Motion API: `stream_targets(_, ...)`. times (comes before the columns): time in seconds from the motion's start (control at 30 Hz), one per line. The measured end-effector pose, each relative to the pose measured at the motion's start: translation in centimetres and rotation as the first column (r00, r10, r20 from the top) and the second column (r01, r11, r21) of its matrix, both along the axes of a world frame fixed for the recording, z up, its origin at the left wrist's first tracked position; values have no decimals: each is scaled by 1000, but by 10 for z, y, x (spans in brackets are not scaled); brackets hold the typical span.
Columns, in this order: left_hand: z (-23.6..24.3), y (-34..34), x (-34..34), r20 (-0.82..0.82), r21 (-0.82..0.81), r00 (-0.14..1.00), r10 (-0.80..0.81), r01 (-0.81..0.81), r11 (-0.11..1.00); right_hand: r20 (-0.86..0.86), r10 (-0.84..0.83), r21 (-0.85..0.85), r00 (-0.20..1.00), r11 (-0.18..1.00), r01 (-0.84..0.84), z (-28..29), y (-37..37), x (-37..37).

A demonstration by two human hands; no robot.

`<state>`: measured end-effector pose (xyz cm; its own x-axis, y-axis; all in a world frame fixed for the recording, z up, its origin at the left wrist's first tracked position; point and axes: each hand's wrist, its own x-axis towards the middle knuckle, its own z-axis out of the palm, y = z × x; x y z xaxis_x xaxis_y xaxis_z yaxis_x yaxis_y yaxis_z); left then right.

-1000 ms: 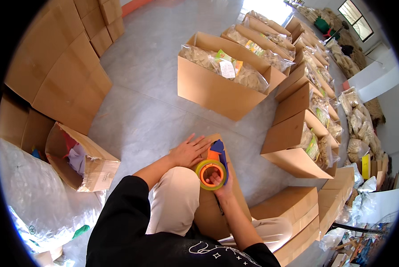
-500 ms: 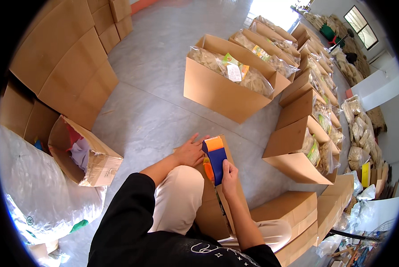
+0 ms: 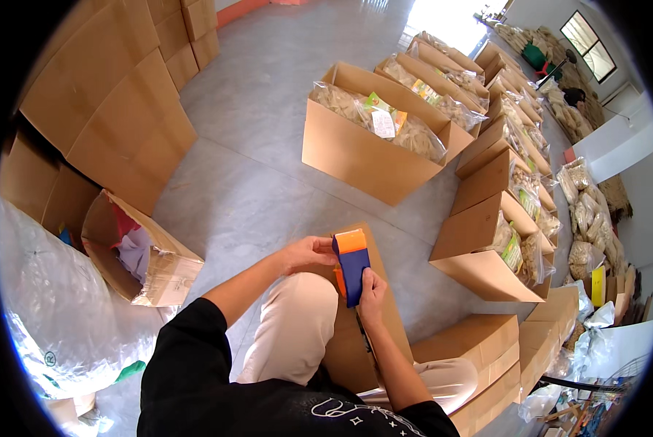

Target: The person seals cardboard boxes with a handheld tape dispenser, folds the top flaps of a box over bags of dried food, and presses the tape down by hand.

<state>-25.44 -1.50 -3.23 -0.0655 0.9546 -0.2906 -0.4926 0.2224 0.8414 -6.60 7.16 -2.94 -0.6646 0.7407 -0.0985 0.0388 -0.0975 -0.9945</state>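
My right hand grips a blue and orange tape dispenser, holding it upright above a closed cardboard box. That box stands between my knees, with a dark gap or strip along its top. At the dispenser's upper left edge, the fingers of my left hand are bent together and pressed against it. Their tips are partly hidden, so whether they also pinch the tape's end is unclear.
Ahead stands an open carton of clear bags and a green-orange packet. Rows of similar filled cartons run along the right. Stacked cartons, a small open box with cloth-like pieces and a large plastic bag are at left.
My left hand has gone from spread fingers beside the dispenser to bent fingers against its edge, the wrist raised. The dispenser has shifted slightly down and stays in my right hand.
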Motion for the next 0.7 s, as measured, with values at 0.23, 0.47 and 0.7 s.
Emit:
stream_targets(0.23, -64, 13, 2, -42, -60, 984, 173, -176, 983, 145, -11, 171, 989, 985, -14, 14, -6, -12)
stream_targets(0.47, -60, 17, 7, -33, -22, 987, 157, -158, 987, 132, -105, 129, 986, 988, 88, 5, -6, -10)
stream_targets(0.7, -61, 19, 10, -53, 20, 993, 101, -100, 995, 93, -125, 38, 988, 992, 122, -10, -1, -4)
